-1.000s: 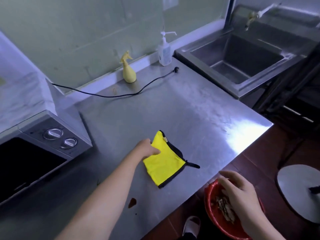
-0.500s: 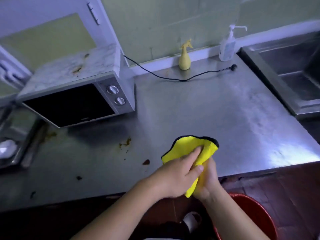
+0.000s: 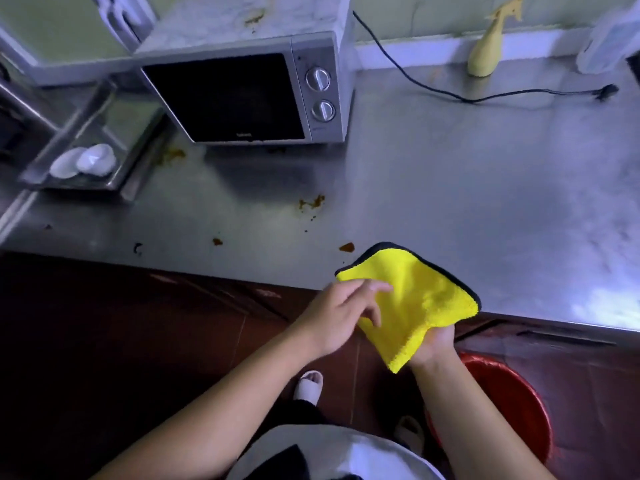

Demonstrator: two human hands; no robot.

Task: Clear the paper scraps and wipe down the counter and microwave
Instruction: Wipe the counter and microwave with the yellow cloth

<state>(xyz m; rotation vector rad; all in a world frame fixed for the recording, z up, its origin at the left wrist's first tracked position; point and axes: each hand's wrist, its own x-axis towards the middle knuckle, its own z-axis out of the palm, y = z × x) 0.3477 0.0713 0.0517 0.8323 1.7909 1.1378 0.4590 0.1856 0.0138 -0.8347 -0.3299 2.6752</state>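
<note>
right hand (image 3: 434, 344) grips the cloth (image 3: 415, 299) over the counter's (image 3: 450, 185) front edge, left hand (image 3: 339, 317) on it with fingers loose and apart, so I'd fold it flat, then scrub the stains (image 3: 313, 202) with firm passes.

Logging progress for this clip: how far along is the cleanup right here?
Done: no paper scraps show on the counter. In hand: the right hand grips the yellow cloth, left hand open beside it. Left: brown stains on the counter and microwave top look unwiped.
</note>
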